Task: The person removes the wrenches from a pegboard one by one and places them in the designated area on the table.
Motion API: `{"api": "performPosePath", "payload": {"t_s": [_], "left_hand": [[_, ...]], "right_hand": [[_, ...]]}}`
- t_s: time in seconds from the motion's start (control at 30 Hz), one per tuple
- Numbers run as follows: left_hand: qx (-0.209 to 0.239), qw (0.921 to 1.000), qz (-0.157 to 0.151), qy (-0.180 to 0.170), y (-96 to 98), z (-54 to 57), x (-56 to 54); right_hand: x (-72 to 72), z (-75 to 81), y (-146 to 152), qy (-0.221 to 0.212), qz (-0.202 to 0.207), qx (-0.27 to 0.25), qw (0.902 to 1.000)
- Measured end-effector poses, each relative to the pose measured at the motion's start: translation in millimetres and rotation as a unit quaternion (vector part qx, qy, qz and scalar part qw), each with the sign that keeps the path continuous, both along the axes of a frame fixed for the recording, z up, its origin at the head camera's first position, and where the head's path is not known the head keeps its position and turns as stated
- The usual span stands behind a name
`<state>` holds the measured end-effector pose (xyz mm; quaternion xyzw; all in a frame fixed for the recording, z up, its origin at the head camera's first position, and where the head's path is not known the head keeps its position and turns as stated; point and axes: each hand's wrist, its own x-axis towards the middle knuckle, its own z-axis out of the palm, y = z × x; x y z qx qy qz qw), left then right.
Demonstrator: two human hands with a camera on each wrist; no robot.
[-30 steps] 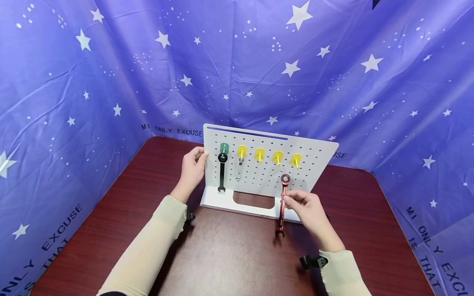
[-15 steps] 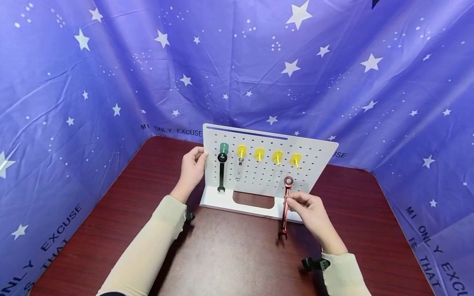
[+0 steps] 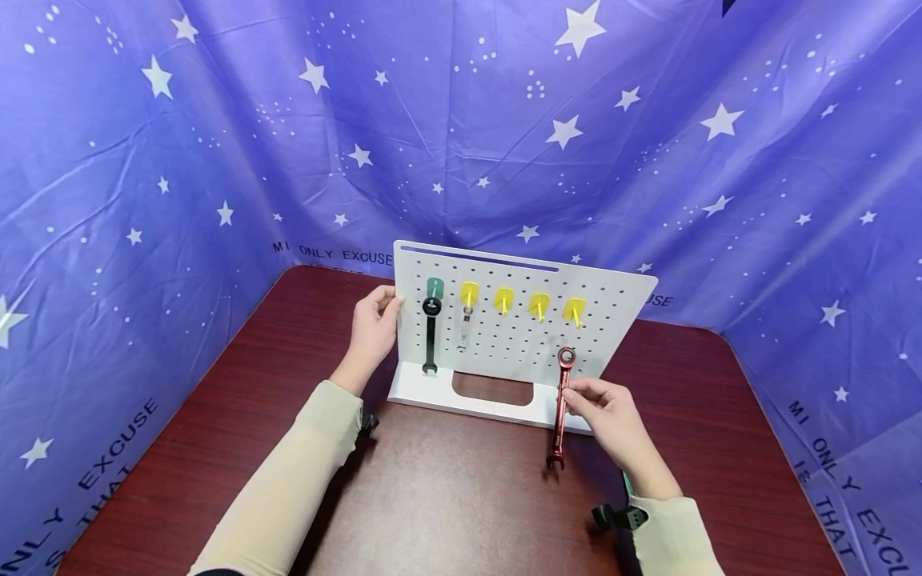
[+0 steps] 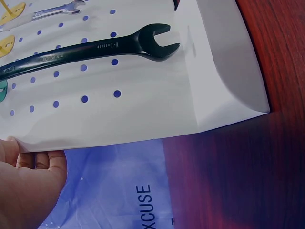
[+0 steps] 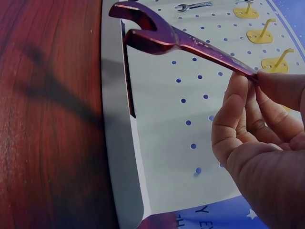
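My right hand pinches a red combination wrench by its shaft between thumb and fingers. The ring end points up and the open end hangs down, in front of the right part of a white pegboard. My left hand grips the board's left edge, with the fingers behind it in the left wrist view. On the green hook hangs a black combination wrench. A smaller silver wrench hangs from the leftmost yellow hook.
Three more yellow hooks, such as the rightmost hook, carry nothing. The pegboard's base stands on a dark red wooden table. A blue star-printed curtain surrounds the table on the far side and both flanks.
My right hand has moved slightly right and down with the red wrench, away from the hooks. The left hand stays on the board's edge.
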<state>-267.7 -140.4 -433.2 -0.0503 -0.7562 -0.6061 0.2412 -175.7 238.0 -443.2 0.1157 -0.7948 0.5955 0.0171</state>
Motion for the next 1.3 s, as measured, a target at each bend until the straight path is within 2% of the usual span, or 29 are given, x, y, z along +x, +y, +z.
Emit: {"api": "performPosePath", "payload": {"t_s": [0.7,0.97,1.3], "left_hand": [[-0.002,1.0000,0.002,0.005,-1.6,0.3,1.4],[-0.014,0.9998,-0.001,0.011,0.7,-0.1,0.0],[-0.005,0.9997,0.001,0.024,0.3,-0.9,0.2]], "right_hand": [[3.2,-3.7,12.4,0.004,-0.020,-0.013,0.9997],[5.9,-4.7,17.4,-0.004,-0.035,-0.004,0.9994],[6.7,-10.1,24.0,-0.007,-0.042,0.010,0.9990]]}}
